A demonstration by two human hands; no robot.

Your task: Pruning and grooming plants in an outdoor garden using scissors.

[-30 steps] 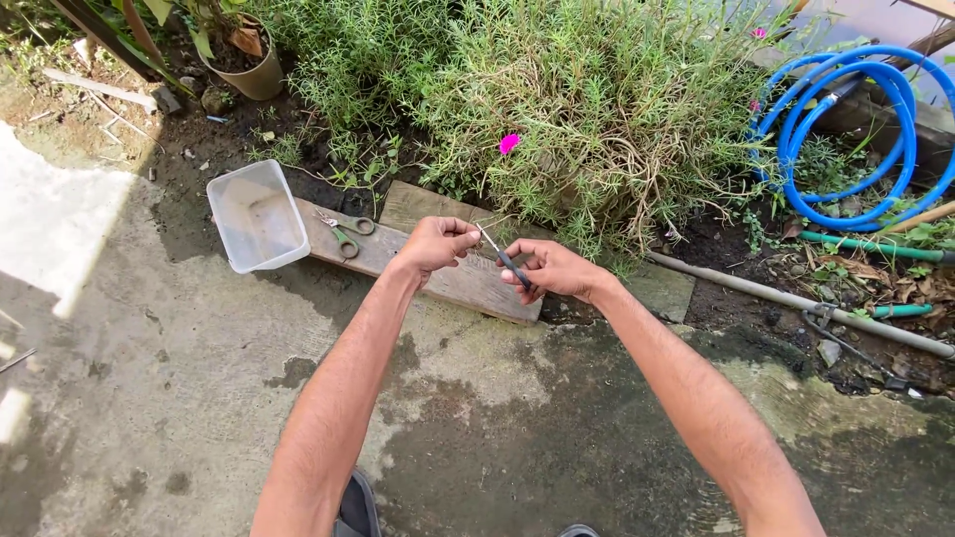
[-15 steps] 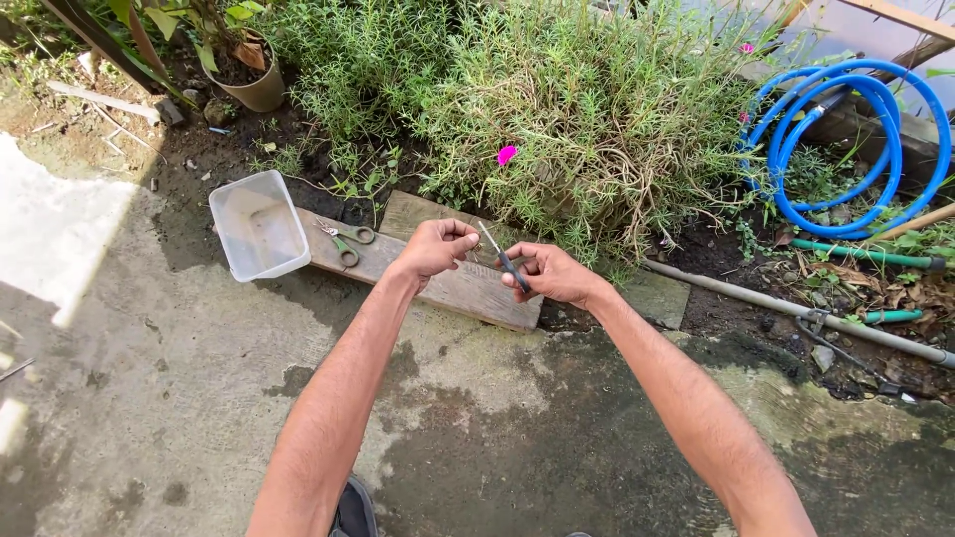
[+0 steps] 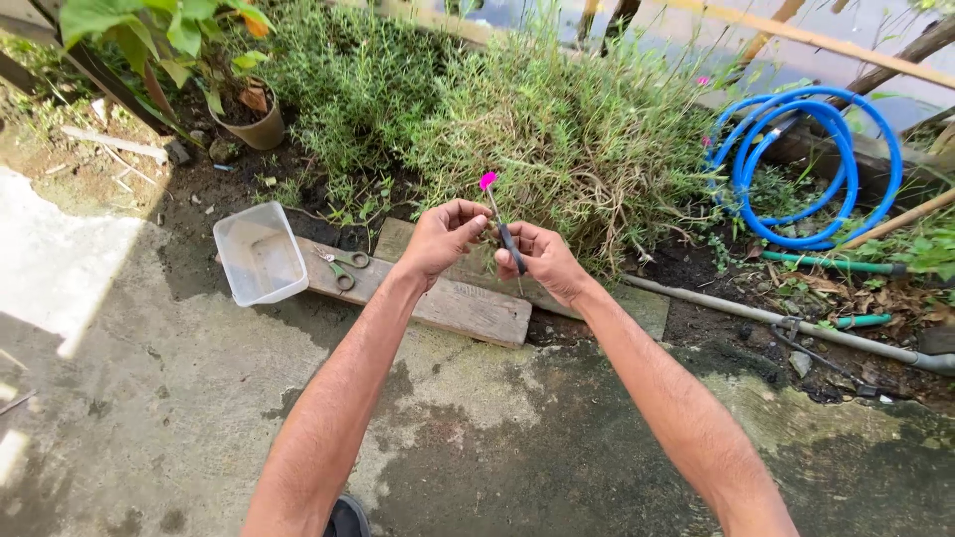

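Observation:
My right hand [image 3: 537, 257] grips a small tool with a dark handle [image 3: 510, 245] and a thin metal blade pointing up. My left hand [image 3: 443, 235] is closed just left of it, fingertips pinched near the blade on something too small to make out. Both hands are held together above a weathered wooden plank [image 3: 460, 301] at the edge of a bushy green plant [image 3: 557, 129] with a pink flower [image 3: 488, 180].
A clear plastic tub [image 3: 258, 253] sits on the plank's left end, with green-handled scissors [image 3: 341, 267] beside it. A coiled blue hose [image 3: 806, 164] and a grey pipe [image 3: 786, 316] lie to the right. A potted plant [image 3: 254, 119] stands at the back left. Damp concrete lies below.
The view has tilted so the scene sits lower and farther left. Both hands have risen slightly and come closer together, the tool now nearly upright.

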